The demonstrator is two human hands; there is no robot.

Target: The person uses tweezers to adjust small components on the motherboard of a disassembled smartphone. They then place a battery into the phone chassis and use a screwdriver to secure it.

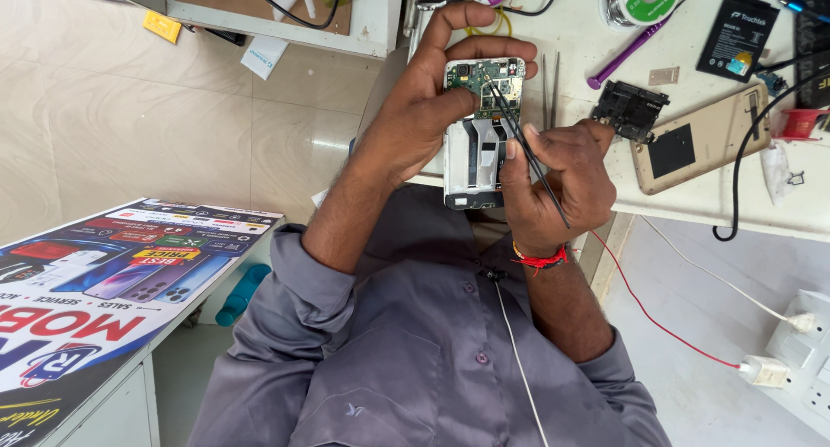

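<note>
Left hand (424, 101) raised, fingers curled in a cupping grip, index finger stretched upward, thumb pressed inward, right hand (553, 175) just beside it, fingers pinched tight together, red thread around right wrist, both forearms bare, grey sleeves rolled up

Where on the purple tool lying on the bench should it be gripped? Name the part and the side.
Grip the purple tool at mid-shaft, coming from above. It lies flat and slanted on the white bench, its thin shaft free of clutter, while its lower tip sits close to the black phone part.
</note>
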